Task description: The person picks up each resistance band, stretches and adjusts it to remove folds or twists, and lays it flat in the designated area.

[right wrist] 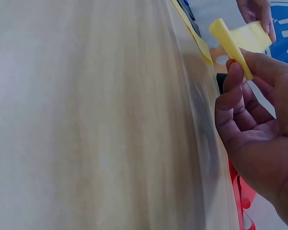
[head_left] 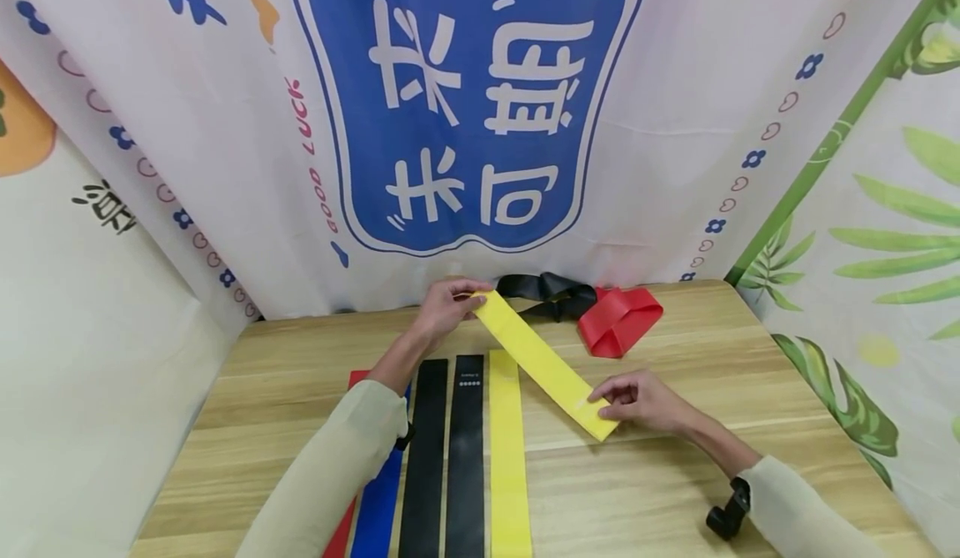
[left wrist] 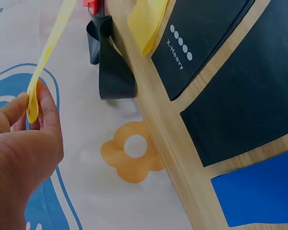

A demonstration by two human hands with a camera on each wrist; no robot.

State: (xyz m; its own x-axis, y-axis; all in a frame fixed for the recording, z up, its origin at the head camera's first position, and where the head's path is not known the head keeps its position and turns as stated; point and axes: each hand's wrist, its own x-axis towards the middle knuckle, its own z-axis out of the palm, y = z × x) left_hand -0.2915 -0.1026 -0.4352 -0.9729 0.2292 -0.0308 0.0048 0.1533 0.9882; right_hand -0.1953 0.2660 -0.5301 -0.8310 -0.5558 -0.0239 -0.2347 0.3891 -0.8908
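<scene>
A yellow resistance band [head_left: 542,364] is stretched out flat between both hands, slanting from upper left to lower right above the table. My left hand [head_left: 447,306] pinches its far end between thumb and fingers; the left wrist view shows the looped end in that pinch. My right hand [head_left: 643,401] pinches the near end, where a folded loop [right wrist: 230,45] shows in the right wrist view. Left of it another yellow band [head_left: 510,458] lies flat. Beside that lie a black band with dots and lettering [head_left: 467,458], a plain black band [head_left: 425,458] and a blue band [head_left: 380,500].
A red band [head_left: 341,533] lies at the far left of the row, partly hidden by the left sleeve. At the table's back edge sit a loosely twisted black band [head_left: 551,291] and a looped red band [head_left: 621,320]. A printed curtain [head_left: 660,166] hangs behind the wooden table [head_left: 750,358].
</scene>
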